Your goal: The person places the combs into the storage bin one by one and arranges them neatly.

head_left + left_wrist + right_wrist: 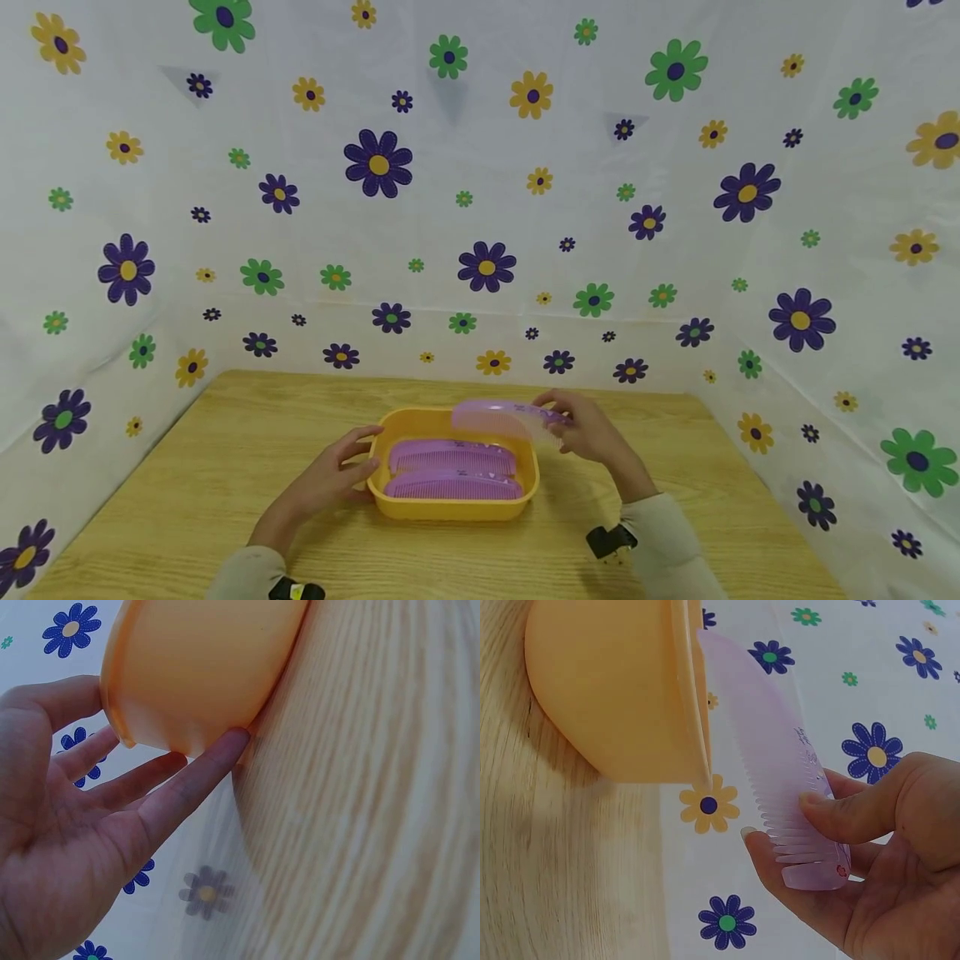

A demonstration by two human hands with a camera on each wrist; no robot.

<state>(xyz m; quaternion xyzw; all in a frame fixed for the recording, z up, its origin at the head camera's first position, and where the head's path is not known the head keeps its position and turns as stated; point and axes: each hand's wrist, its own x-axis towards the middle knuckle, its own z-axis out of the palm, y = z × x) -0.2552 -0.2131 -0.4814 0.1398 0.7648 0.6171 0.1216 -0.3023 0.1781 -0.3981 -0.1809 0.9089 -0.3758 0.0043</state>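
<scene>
A pale purple comb (772,742) is pinched by its end between the thumb and fingers of my right hand (592,429). In the head view it reaches over the far right part of a yellow plastic basket (453,510). Two more purple combs lie side by side inside: the far comb (450,454) and the near comb (453,485), teeth toward me. My left hand (330,475) holds the basket's left end, thumb at the rim and the other fingers against the outer wall, as the left wrist view shows.
The basket stands on a light wood-grain table (285,417). A white sheet printed with flowers (480,208) hangs behind and on both sides. Black straps (611,542) sit on both wrists, by light sleeves (667,533).
</scene>
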